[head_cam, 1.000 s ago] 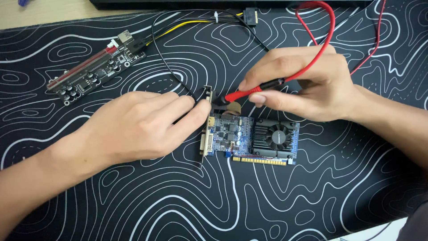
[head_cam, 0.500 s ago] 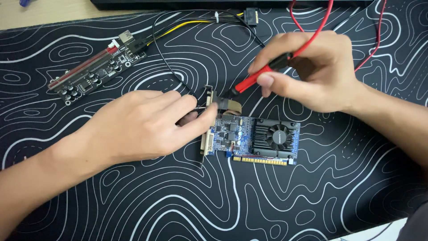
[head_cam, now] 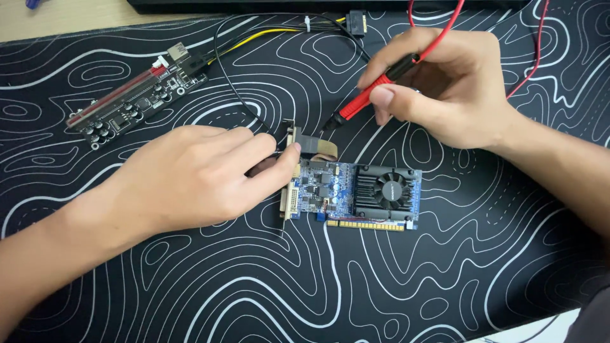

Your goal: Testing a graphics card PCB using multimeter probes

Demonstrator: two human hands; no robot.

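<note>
Card [head_cam: 362,190], small and blue, flat on the mat [head_cam: 190,292], near the middle. Black fan [head_cam: 389,188] on top, gold teeth [head_cam: 365,225] along the near edge, metal plate [head_cam: 289,203] at the left end.

Left hand [head_cam: 190,178] low over the mat, fingers close together and curled, tips right at the card's metal plate. Something dark tucked under those fingers; too hidden to name. Holding it or only resting on it: cannot tell.

Right hand [head_cam: 445,89] above the card's far edge, thumb and fingers pinching a red probe [head_cam: 368,101] like a pen. Dark tip pointing down and left, just beside the card's top left corner, with a bit of mat showing between. Not touching the card yet, as far as can be seen.

Looks like early going: card laid out and steadied, probe ready in the hand. No part of the card touched by the tip so far, so most of the checking probably left to do.

Mat black with wavy white lines, covering nearly all of the tabletop [head_cam: 63,16]; a strip of pale wood at the far left corner. Long thin board [head_cam: 136,101] with a red strip lying far left, well apart from the card. Red wire [head_cam: 445,32] looping up from the probe. Black cable [head_cam: 229,89] curving toward the left hand. Yellow wires [head_cam: 273,32] at the far edge. Nothing more of the room in view.
</note>
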